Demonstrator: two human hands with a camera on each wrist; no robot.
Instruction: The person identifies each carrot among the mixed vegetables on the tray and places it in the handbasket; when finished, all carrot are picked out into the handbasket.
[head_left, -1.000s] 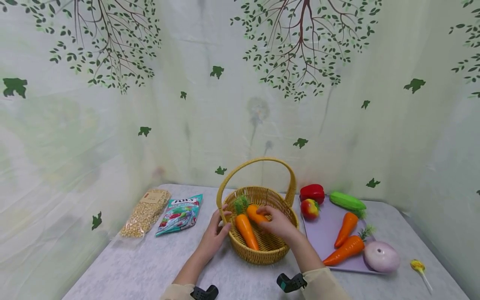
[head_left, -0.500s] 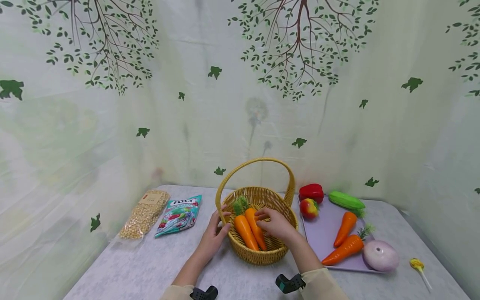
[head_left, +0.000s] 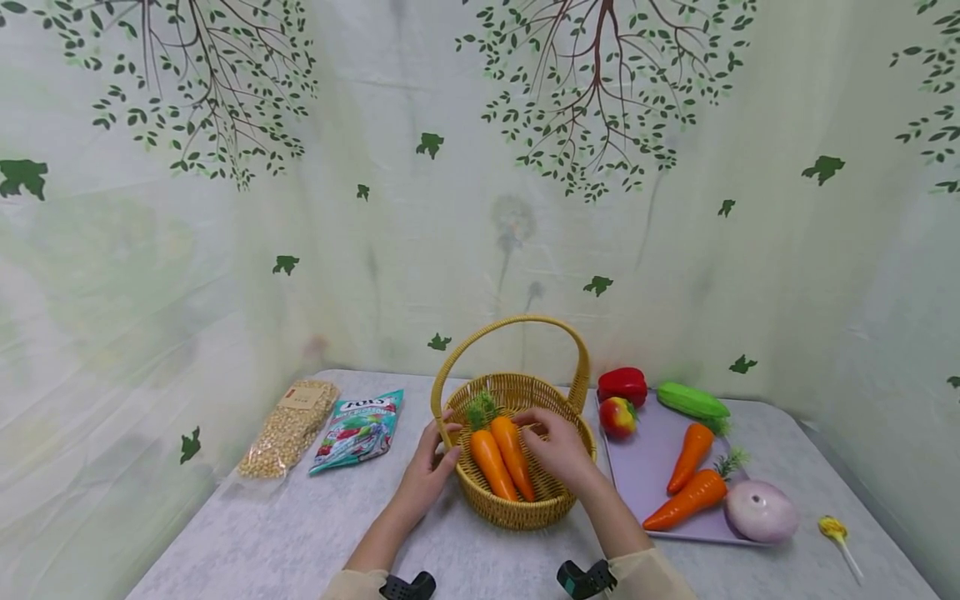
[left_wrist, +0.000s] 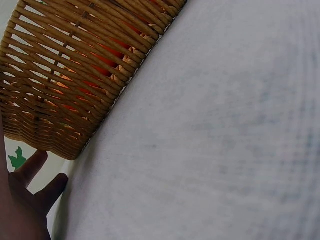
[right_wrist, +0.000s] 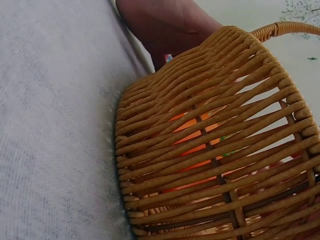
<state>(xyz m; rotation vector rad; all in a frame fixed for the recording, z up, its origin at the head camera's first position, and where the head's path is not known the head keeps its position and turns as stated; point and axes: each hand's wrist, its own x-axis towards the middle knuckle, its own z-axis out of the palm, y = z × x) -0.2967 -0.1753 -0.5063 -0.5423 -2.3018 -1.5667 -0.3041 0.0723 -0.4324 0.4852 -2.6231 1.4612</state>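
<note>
A woven basket (head_left: 525, 515) with a tall arched handle stands on the table in the head view. Two orange carrots with green tops lie side by side in it: the left carrot (head_left: 491, 462) and the right carrot (head_left: 513, 458). My left hand (head_left: 429, 471) holds the basket's left rim by the handle's foot; in the left wrist view two of its fingers (left_wrist: 32, 167) extend beside the outer wall. Over the basket's right side, my right hand (head_left: 555, 446) has loosely bent fingers near the right carrot's top and grips nothing. The basket wall hides that hand's fingers in the right wrist view.
A lilac tray (head_left: 633, 475) on the right bears two more carrots (head_left: 693, 497), a green gourd-like vegetable (head_left: 693, 402), a purple onion (head_left: 762, 511), a red pepper (head_left: 622, 384) and a red-yellow fruit (head_left: 618, 417). A lollipop (head_left: 834, 529), corn kernel bag (head_left: 291, 429) and teal candy bag (head_left: 358, 429) lie nearby.
The right carrot has come down from a slanted position in my right hand to lie beside the left one. My right fingers have let go of it and shifted slightly right.
</note>
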